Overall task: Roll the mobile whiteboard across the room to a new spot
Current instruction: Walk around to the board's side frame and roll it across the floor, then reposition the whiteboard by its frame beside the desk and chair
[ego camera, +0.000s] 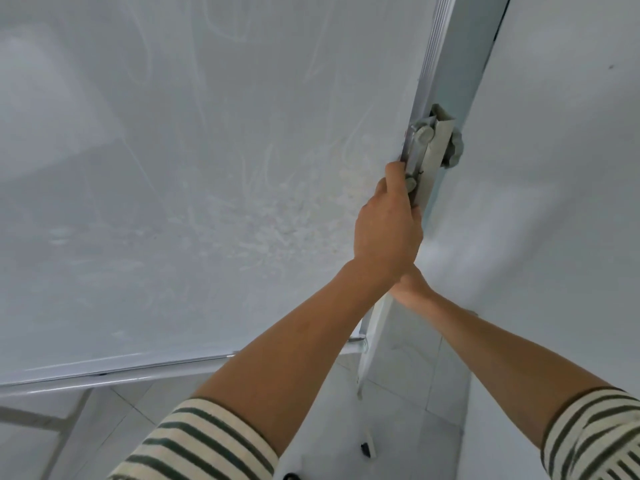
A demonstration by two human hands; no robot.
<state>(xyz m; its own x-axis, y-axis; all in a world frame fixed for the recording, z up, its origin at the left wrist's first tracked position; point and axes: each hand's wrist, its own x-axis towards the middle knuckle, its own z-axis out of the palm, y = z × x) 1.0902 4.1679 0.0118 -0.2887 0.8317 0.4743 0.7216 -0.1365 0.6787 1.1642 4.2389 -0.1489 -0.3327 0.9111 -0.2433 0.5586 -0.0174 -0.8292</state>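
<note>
Up close, the whiteboard (pixel 194 174) fills the view's left, its smeared glossy face toward the person and its ribbed metal right edge running steeply from the top down toward the tiled floor (pixel 405 375). A white wall (pixel 554 168) stands just beside that edge. The left hand (pixel 389 230) has its fingers (pixel 393 178) wrapped around the edge, below a grey clamp knob (pixel 424 135). The right hand (pixel 412 285) sits lower on the stand post, mostly hidden; its fingers' state can't be told. Both sleeves are striped.

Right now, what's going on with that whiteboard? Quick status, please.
Left hand clamped on the whiteboard side frame, just below the bracket. Right hand lower on the same edge, mostly hidden. Wall close alongside.
</note>
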